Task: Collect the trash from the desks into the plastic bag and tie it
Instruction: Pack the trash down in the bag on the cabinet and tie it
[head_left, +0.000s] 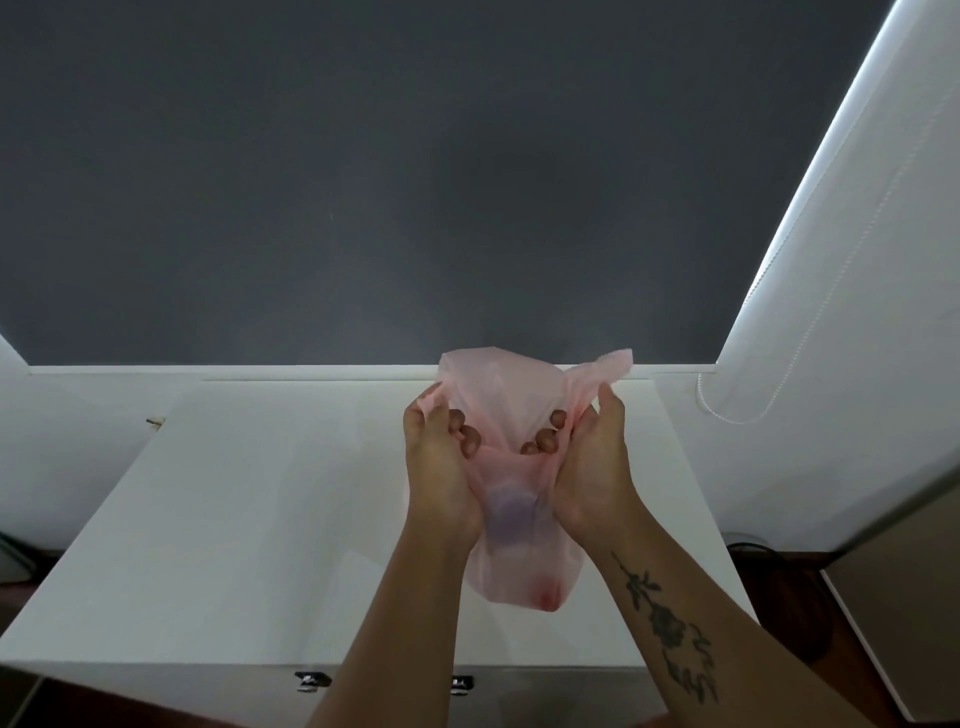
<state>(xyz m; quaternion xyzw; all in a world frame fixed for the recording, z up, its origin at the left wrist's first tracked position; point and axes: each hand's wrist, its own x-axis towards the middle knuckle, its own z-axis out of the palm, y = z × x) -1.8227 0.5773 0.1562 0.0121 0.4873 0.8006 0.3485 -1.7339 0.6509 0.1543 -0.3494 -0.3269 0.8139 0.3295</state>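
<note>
Pink and thin enough to see through, the plastic bag hangs in the air between both hands, just above the white desk. Trash shows dimly inside, bluish in the middle and red at the bottom. The left hand curls its fingers round the bag's left edge, and the right hand grips the right edge, with a loose flap standing up past its thumb. This looks like the start of the tying. Each side should be gathered into a tight strand, crossed well above the load, and drawn snug gently, since film this thin may tear.
</note>
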